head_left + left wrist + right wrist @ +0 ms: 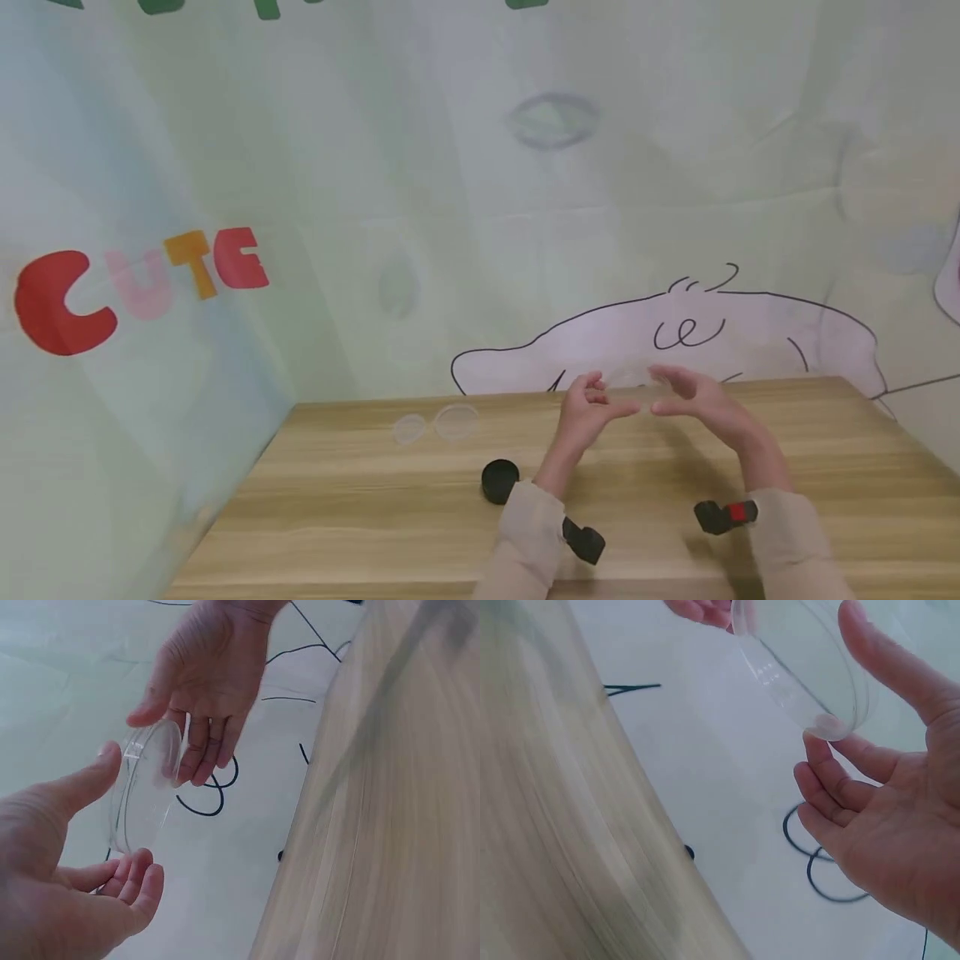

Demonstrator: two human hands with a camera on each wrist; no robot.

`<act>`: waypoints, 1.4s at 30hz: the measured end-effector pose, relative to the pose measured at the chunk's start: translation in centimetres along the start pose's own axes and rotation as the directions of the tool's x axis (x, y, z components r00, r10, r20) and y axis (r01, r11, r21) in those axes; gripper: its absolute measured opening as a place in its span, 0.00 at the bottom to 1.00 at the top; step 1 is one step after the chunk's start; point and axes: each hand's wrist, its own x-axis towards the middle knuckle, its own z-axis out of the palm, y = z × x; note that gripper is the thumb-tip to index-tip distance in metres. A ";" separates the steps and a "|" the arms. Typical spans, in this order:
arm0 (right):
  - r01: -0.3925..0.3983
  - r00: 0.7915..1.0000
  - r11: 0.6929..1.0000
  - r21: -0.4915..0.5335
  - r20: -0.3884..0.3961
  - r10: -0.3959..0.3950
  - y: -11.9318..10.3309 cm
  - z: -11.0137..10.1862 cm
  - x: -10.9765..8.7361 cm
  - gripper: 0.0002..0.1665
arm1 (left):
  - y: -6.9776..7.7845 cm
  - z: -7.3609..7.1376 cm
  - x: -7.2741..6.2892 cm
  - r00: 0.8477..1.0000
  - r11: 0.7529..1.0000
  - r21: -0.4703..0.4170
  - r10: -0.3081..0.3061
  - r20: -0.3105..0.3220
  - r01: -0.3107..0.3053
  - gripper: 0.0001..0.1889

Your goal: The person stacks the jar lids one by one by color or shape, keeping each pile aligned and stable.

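Note:
Both hands hold a clear round petri dish (142, 795) up above the far part of the table, tilted on edge in the left wrist view. My left hand (588, 412) has its thumb at one side of the rim and its curled fingertips at the lower edge. From the other side, my right hand (708, 408) grips the dish, thumb and fingers at its rim. The right wrist view shows the dish (802, 667) with a double rim; whether a lid sits on it I cannot tell. In the head view the dish is faint against the backdrop.
Two clear round dishes or lids, a smaller one (409, 428) and a larger one (456, 422), lie at the back left of the wooden table (360, 508). A black round container (500, 482) stands beside the left forearm. A printed cloth (390, 208) hangs behind.

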 end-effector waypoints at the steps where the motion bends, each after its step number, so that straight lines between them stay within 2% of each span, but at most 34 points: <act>1: 0.007 1.000 1.000 -0.003 0.017 -0.007 -0.2 0.1 -0.2 0.46 | 0.0 -0.4 -0.3 1.000 1.000 0.027 0.012 0.022 -0.012 0.39; 2: 0.015 0.999 1.000 -0.004 0.032 -0.015 -0.4 0.3 -0.3 0.45 | 0.0 -0.8 -0.6 0.999 0.998 0.052 0.028 0.044 -0.031 0.41; 6: 0.009 0.996 1.000 -0.013 0.091 -0.008 -0.7 1.5 -1.4 0.44 | -0.4 -2.4 -1.7 0.981 0.975 0.162 0.129 0.148 -0.152 0.26; 9: 0.008 0.992 1.000 -0.026 0.122 -0.005 -0.4 2.7 -2.3 0.45 | -1.0 -3.5 -2.7 0.968 0.944 0.260 0.154 0.197 -0.203 0.22; 12: 0.028 0.986 1.000 -0.012 0.166 -0.026 0.0 4.0 -2.8 0.46 | -1.6 -4.5 -3.7 0.965 0.904 0.375 0.125 0.230 -0.206 0.29; 14: 0.057 0.980 0.998 -0.007 0.192 -0.055 0.3 4.8 -3.0 0.46 | -2.1 -5.1 -4.2 0.959 0.859 0.460 0.111 0.259 -0.224 0.33; 16: 0.079 0.973 0.997 -0.002 0.217 -0.077 0.6 5.5 -3.0 0.46 | -2.6 -5.7 -4.6 0.951 0.800 0.542 0.107 0.291 -0.256 0.35; 19: 0.102 0.966 0.995 -0.005 0.239 -0.098 1.1 6.4 -3.0 0.46 | -3.3 -6.2 -5.0 0.939 0.728 0.617 0.108 0.327 -0.299 0.37; 21: 0.092 0.966 0.996 -0.012 0.243 -0.086 1.3 6.8 -3.1 0.47 | -3.5 -6.4 -5.1 0.934 0.707 0.634 0.107 0.340 -0.312 0.37; 24: 0.083 0.966 0.996 -0.026 0.249 -0.074 1.5 7.3 -3.3 0.48 | -3.6 -6.5 -5.1 0.931 0.698 0.646 0.085 0.355 -0.310 0.38; 26: 0.081 0.967 0.996 -0.044 0.247 -0.068 1.7 7.6 -3.3 0.48 | -3.6 -6.6 -5.1 0.930 0.682 0.664 0.064 0.363 -0.306 0.37; 33: 0.101 0.961 0.994 -0.034 0.262 -0.088 2.4 7.8 -2.9 0.49 | -3.3 -6.5 -4.9 0.927 0.600 0.733 0.037 0.374 -0.320 0.36; 42: 0.120 0.957 0.992 -0.046 0.272 -0.103 2.7 8.0 -2.7 0.50 | -3.8 -6.4 -4.5 0.928 0.553 0.768 0.029 0.371 -0.325 0.36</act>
